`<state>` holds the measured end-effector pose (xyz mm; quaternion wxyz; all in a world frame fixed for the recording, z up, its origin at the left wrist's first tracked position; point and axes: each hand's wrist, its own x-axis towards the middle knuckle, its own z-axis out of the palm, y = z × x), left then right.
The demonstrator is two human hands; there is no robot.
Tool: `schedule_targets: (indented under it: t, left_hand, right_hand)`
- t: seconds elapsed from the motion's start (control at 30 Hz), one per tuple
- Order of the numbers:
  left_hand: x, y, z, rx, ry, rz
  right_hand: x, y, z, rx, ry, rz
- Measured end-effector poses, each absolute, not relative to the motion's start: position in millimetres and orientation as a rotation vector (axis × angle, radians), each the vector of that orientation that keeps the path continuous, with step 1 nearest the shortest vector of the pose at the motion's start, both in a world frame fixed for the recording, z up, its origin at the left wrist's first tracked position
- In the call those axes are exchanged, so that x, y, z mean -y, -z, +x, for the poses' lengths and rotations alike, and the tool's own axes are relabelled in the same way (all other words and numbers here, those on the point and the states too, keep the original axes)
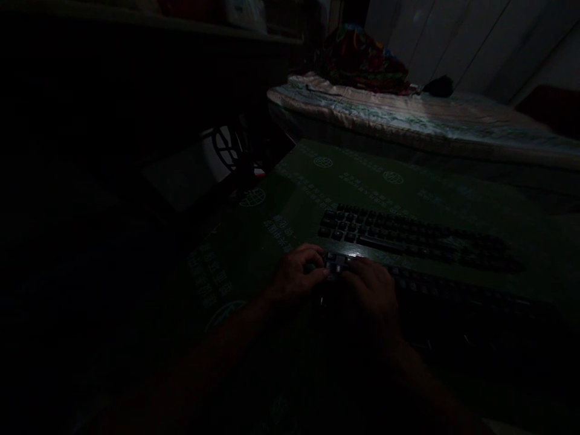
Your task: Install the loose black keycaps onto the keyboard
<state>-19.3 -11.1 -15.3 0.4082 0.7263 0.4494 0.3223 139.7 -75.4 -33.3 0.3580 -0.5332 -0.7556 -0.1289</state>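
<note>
The scene is very dark. A dark keyboard (435, 289) lies on a green printed board, its near side lost in shadow. My left hand (301, 269) is curled at the keyboard's left end, thumb and fingers closed about that corner. From the right, my right hand (371, 284) reaches over the same end, with its fingers bent and close together at the keys. Whether a small part sits between those fingertips is hidden. Just beyond the hands, rows of loose black keycaps (385, 232) are laid out in keyboard order, including a long bar.
The green board (290, 199) carries pale globe prints and lettering. Behind it stands a bed (362, 109) with a patterned cover and a heap of dark red floral cloth (362, 63). A round fan-like grille (229, 148) is at the left, beneath a shelf (190, 24).
</note>
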Motion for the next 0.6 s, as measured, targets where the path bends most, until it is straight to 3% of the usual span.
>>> schedule_targets:
  t: [0.6]
  left_hand:
    - [12.5,19.1,-13.2,-1.191,-0.785,1.961]
  right_hand:
    - [74.3,35.8,135.6,1.92,0.223,-1.416]
